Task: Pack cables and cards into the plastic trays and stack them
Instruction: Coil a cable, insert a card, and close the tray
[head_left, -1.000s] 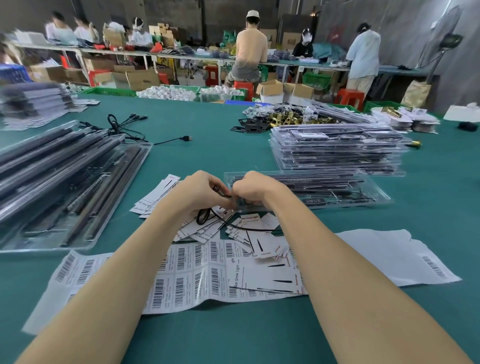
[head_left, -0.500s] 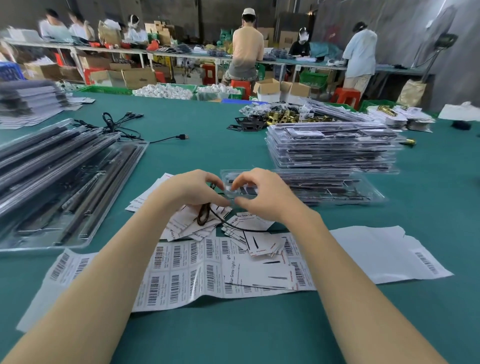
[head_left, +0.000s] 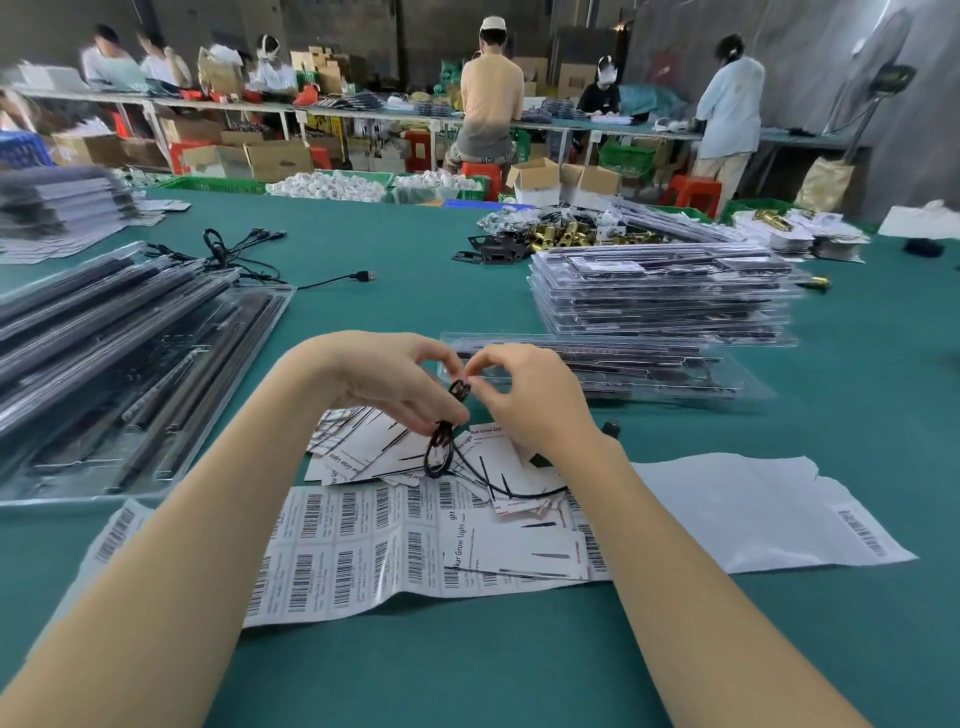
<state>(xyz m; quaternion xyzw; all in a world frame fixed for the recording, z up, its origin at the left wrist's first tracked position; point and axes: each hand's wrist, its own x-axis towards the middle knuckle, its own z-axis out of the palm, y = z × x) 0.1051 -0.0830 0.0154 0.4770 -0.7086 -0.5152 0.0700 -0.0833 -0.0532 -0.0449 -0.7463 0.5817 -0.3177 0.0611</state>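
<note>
Both hands meet over the cards (head_left: 415, 457) on the green tabletop (head_left: 519, 675). Left hand (head_left: 384, 374) grip pinched on the coiled black cable (head_left: 441, 447); right hand (head_left: 524, 395) grip pinches its top loop, probably a tie. Open plastic tray (head_left: 649, 374) just beyond, stack of trays (head_left: 665, 291) far right.

— How many hands are working at the near edge?
— Two: left hand (head_left: 382, 376), right hand (head_left: 524, 397), sharing one black cable (head_left: 441, 452).
— Trays?
— One tray (head_left: 675, 384) is lying alone; one stack of packed trays (head_left: 660, 291) is sitting behind it.
— People at the far benches?
— At least six are showing; blur is hiding any others.
</note>
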